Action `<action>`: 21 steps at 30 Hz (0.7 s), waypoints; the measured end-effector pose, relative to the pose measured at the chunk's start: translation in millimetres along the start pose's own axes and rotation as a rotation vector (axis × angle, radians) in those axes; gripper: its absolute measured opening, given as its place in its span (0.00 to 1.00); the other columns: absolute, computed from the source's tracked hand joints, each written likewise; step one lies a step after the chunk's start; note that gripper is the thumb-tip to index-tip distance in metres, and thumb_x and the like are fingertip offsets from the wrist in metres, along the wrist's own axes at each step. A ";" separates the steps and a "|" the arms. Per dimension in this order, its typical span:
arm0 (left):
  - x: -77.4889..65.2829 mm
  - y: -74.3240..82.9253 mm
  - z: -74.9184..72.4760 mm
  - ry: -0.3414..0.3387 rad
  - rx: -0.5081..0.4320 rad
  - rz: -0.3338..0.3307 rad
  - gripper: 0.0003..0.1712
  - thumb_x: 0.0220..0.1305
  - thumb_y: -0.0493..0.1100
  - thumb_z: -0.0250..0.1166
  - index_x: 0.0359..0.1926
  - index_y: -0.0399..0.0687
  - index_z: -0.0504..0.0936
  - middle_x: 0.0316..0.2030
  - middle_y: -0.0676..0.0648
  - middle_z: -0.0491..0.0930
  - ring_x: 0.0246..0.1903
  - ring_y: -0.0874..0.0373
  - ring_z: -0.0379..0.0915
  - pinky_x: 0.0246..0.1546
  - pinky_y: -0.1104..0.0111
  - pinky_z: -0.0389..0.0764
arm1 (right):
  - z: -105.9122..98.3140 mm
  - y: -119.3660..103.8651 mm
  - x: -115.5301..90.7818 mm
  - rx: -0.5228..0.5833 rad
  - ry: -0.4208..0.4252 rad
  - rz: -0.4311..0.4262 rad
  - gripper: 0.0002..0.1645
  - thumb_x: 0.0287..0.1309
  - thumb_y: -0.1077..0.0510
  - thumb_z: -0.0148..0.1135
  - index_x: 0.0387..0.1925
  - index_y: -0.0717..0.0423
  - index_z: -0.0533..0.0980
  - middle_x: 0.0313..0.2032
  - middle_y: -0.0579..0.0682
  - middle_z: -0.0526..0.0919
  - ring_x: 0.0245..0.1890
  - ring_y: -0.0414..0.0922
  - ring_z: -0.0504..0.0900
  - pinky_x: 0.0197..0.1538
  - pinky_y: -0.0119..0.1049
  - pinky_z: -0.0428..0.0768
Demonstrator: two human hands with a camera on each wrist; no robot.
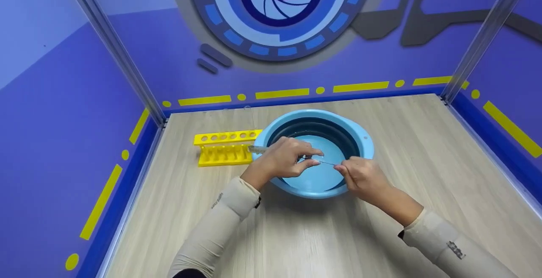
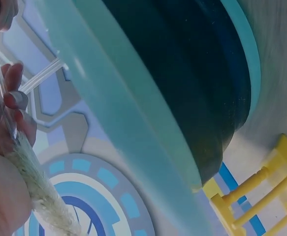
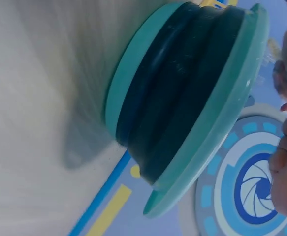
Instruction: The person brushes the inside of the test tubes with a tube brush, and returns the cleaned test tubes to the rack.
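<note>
My left hand [image 1: 288, 157] grips a clear test tube [image 1: 257, 149] held nearly level over the basin. Inside the tube, the left wrist view shows the pale bristles of a test tube brush [image 2: 35, 182]. A thin wire handle [image 1: 328, 162] runs from the tube's mouth across to my right hand [image 1: 363, 176], whose curled fingers hold its end. Below both hands stands a round light-blue basin [image 1: 313, 194] with dark folding walls. Whether it contains water I cannot tell.
A yellow test tube rack [image 1: 224, 159] stands left of the basin, close against its rim. The wooden tabletop [image 1: 423, 142] is bounded by blue-purple panels [image 1: 296, 74] at the back and both sides. Small clear rings [image 1: 247, 107] lie near the back edge.
</note>
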State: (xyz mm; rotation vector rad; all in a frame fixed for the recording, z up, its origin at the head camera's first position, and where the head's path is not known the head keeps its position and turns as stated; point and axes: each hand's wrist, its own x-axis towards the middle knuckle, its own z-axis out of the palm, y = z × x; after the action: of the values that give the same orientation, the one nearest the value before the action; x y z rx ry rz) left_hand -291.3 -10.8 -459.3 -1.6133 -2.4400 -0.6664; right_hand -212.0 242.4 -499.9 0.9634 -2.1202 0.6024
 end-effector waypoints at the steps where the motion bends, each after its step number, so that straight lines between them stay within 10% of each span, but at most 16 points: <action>1: 0.2 -0.3 -0.8 -0.014 -0.021 -0.005 0.20 0.80 0.56 0.61 0.61 0.54 0.89 0.27 0.52 0.84 0.22 0.63 0.70 0.27 0.77 0.69 | 0.1 1.7 0.2 -0.040 0.018 -0.051 0.31 0.83 0.45 0.49 0.22 0.55 0.76 0.15 0.45 0.69 0.19 0.38 0.68 0.25 0.25 0.68; 21: -15.8 -5.5 -7.3 -0.131 -0.128 -0.085 0.23 0.80 0.58 0.61 0.60 0.52 0.90 0.28 0.51 0.86 0.24 0.64 0.72 0.31 0.77 0.72 | -0.3 15.9 3.6 -0.231 0.021 -0.350 0.34 0.84 0.42 0.46 0.20 0.54 0.73 0.14 0.46 0.73 0.17 0.40 0.69 0.23 0.25 0.74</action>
State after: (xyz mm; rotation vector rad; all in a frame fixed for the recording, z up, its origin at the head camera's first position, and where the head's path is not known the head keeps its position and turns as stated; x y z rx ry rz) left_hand -290.6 -29.0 -459.9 -1.6558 -2.6220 -0.7677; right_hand -225.9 250.6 -498.8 1.1520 -1.8906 0.1879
